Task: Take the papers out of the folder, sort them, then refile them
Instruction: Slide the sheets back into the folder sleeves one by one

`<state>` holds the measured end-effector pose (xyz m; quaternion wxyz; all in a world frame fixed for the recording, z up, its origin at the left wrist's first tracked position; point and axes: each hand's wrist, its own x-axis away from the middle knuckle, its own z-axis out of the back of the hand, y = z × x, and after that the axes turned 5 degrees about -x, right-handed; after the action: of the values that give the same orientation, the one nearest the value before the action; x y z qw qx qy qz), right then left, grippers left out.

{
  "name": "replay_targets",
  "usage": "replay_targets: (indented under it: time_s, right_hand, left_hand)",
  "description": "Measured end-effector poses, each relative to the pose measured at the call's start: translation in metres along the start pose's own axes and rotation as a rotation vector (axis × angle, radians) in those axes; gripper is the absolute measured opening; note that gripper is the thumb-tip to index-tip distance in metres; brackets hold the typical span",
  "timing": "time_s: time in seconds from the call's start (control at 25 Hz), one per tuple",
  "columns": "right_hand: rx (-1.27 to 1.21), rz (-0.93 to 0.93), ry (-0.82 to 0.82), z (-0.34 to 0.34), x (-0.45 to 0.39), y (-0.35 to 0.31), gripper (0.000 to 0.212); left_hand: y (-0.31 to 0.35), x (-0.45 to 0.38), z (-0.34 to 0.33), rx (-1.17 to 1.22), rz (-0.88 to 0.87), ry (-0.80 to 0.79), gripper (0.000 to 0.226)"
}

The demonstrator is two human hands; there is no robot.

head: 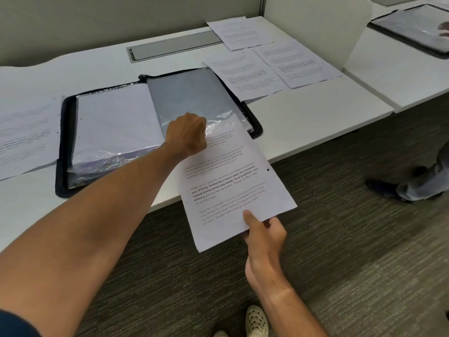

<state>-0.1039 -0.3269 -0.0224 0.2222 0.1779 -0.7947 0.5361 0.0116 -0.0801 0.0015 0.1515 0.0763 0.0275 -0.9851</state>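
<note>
An open black zip folder [63, 147] with clear plastic sleeves lies on the white desk [303, 122]. A printed sheet [233, 181] sticks out of the right-hand sleeve [194, 96], its upper end under the plastic and its lower part hanging past the desk's front edge. My left hand [188, 135] is curled, pinching the sleeve's lower edge at the sheet's top left. My right hand [264, 232] pinches the sheet's bottom edge, thumb on top. The left sleeve [116, 120] holds a white page.
Three printed sheets [245, 76] lie on the desk right of the folder, another sheet [24, 135] lies at its left. A metal cable flap [175, 45] sits at the back. At right, another desk carries a second folder [413, 27]; a person's legs [418, 181] stand there.
</note>
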Motion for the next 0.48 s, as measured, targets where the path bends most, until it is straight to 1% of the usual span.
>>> replay_targets:
  time_s: [0.12, 0.28, 0.48]
  right_hand:
    - [0.010, -0.011, 0.054, -0.004, 0.003, 0.009, 0.019]
    - [-0.045, 0.012, 0.058, -0.031, 0.001, 0.006, 0.017]
    - [-0.053, 0.004, 0.078, -0.066, -0.021, -0.011, 0.010]
  left_hand:
    - [0.004, 0.004, 0.003, -0.019, -0.016, 0.004, 0.009]
    - [0.005, 0.004, 0.005, -0.029, -0.073, 0.040, 0.015]
    - [0.000, 0.008, 0.006, 0.036, -0.052, 0.108, 0.019]
